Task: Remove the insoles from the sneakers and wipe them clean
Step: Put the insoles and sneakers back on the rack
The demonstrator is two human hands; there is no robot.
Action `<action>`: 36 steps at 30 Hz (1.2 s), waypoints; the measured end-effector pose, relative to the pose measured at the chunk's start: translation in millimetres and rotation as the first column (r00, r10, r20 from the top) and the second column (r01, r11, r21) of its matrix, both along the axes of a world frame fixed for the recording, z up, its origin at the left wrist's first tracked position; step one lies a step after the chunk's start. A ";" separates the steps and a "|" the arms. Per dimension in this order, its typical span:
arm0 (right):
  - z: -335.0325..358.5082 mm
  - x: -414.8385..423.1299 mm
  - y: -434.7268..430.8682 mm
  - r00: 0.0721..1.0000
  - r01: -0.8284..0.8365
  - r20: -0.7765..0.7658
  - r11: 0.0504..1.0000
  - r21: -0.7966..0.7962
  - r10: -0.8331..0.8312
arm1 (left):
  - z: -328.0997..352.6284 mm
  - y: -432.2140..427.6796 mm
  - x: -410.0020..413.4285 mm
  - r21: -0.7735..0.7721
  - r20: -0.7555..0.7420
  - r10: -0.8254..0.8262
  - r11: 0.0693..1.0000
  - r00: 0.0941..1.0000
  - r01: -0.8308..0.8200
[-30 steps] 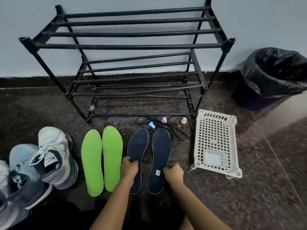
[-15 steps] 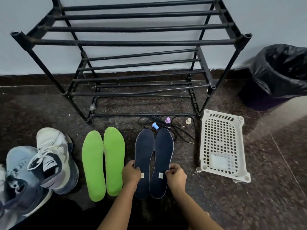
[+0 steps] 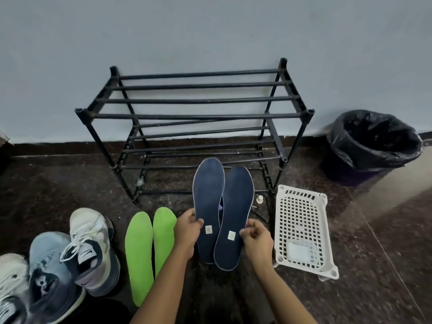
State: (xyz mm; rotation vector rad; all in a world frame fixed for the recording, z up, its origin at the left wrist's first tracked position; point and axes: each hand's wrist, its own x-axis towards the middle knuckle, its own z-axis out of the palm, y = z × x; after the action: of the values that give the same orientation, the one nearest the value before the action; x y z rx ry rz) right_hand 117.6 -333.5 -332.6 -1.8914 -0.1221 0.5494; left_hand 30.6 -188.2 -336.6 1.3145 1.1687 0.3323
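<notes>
The 2 navy insoles are held raised, toes toward 12 o'clock, overlapping near the heels. The left hand pinches one at its heel end and the right hand pinches the other. At 9 o'clock 2 green insoles lie flat, with the sneakers beyond at 8. Removal looks done for these 4. Whether any has been wiped, I cannot tell.
</notes>
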 end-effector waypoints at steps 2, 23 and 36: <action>19.8 15.1 8.8 0.999 -0.006 0.046 0.999 0.034 0.005 | 20.9 9.5 13.8 -0.022 0.053 -0.001 1.000 0.999 0.003; 50.0 221.1 129.4 0.976 0.043 0.218 0.987 -0.153 -0.009 | 33.9 134.0 204.3 -0.004 0.099 0.001 1.000 0.995 -0.001; 45.5 233.9 144.4 0.964 0.073 0.265 0.975 -0.212 -0.015 | 23.8 153.8 225.0 0.192 0.022 0.062 0.979 0.998 -0.065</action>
State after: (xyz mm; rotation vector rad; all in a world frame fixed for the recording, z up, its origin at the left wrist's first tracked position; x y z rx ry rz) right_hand 351.5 -189.0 -287.1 -2.1730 -0.1979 0.2878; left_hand 255.7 -34.4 -312.8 1.4418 1.1896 0.5121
